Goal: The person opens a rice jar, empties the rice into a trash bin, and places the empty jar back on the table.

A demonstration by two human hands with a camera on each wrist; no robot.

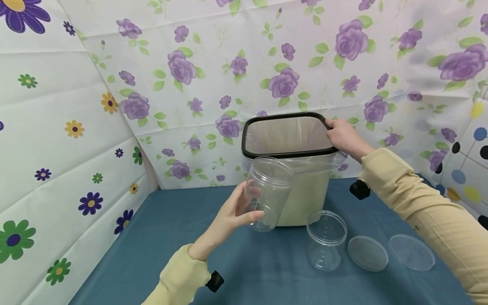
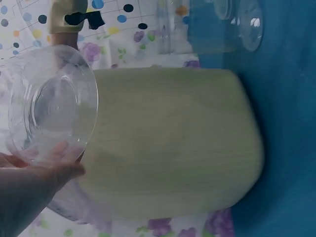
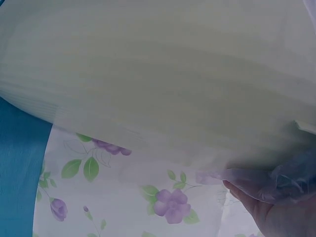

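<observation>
My left hand (image 1: 238,207) grips a clear plastic jar (image 1: 268,190), lidless and slightly tilted, lifted off the table in front of a trash can. In the left wrist view the round base of this jar (image 2: 54,106) faces the camera. The trash can (image 1: 305,195) is cream with a black rim (image 1: 289,154) and a clear bag liner folded over its edge. My right hand (image 1: 347,137) holds the rim at the right side. In the right wrist view, fingers (image 3: 247,202) lie against the bag film (image 3: 291,177) hanging below the rim.
A second clear jar (image 1: 326,241) stands on the blue tablecloth (image 1: 244,271) at the can's front right. Beside it lie two clear round lids (image 1: 367,253). Behind the table hangs a flowered sheet (image 1: 190,106), with a flowered side wall (image 1: 68,169) at left.
</observation>
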